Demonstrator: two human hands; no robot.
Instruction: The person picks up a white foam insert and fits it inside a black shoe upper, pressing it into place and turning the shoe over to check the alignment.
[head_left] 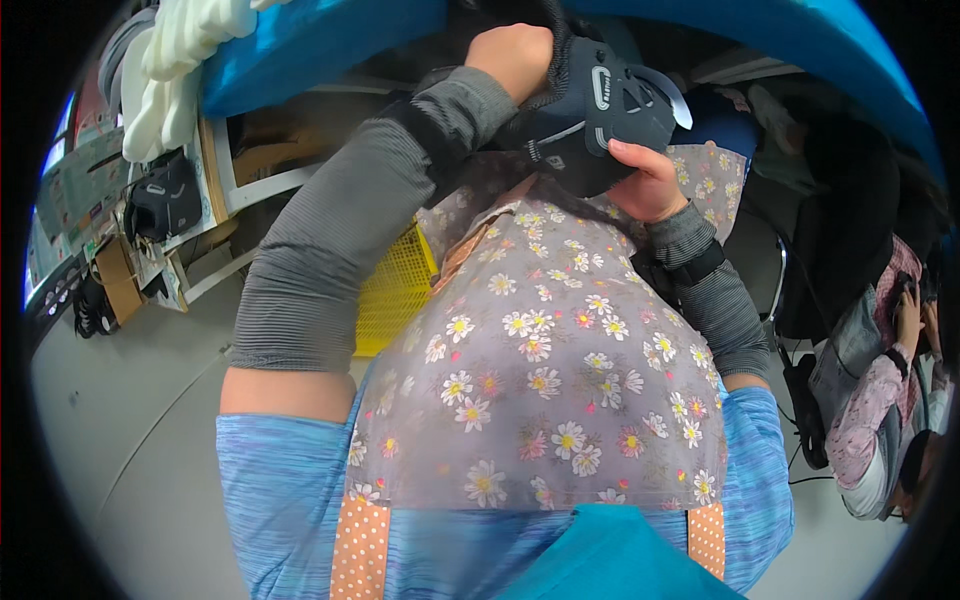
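Note:
A dark grey and black shoe (600, 110), with pale trim and a white strip at its far right, is held above my apron at the top middle. My left hand (515, 62) is closed on dark ribbed cloth at the shoe's left side; its fingertips are hidden. My right hand (650, 185) grips the shoe's near right edge, thumb on top and the other fingers out of sight beneath it.
A blue-covered table edge (300, 55) curves along the top. White foot-shaped forms (165, 85) hang at the upper left, above another black shoe (165, 195). A yellow basket (395, 300) stands below my left arm. Another person (865, 430) sits at the right.

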